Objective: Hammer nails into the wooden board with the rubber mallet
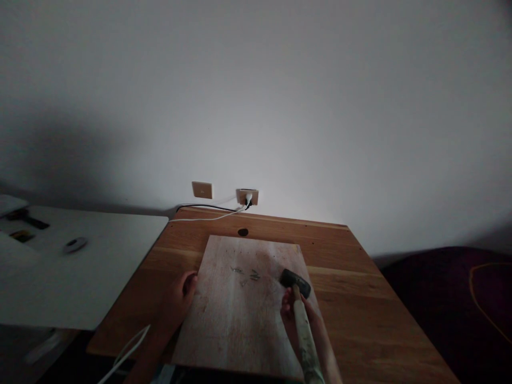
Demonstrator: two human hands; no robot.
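A pale wooden board (228, 320) lies flat on the wooden table. My right hand (295, 320), over the board's right side, is closed around the handle of a hammer (306, 341), close below its dark head. The long light handle runs back toward me across my wrist. My left hand (183, 292) is at the board's left edge with its fingers curled; whatever is inside them is hidden. Between the hands, small thin metal pieces that look like nails (255, 276) lie loose in little groups. Small dark marks form a row near the board's far edge.
The wooden table (344, 298) meets the wall, where a socket (247, 197) holds plugs with white and black cables. To the left, a white table (116, 256) carries a computer mouse (75, 245) and dark objects. A white cable (130, 344) hangs by my left forearm. Something dark purple (444, 288) stands right.
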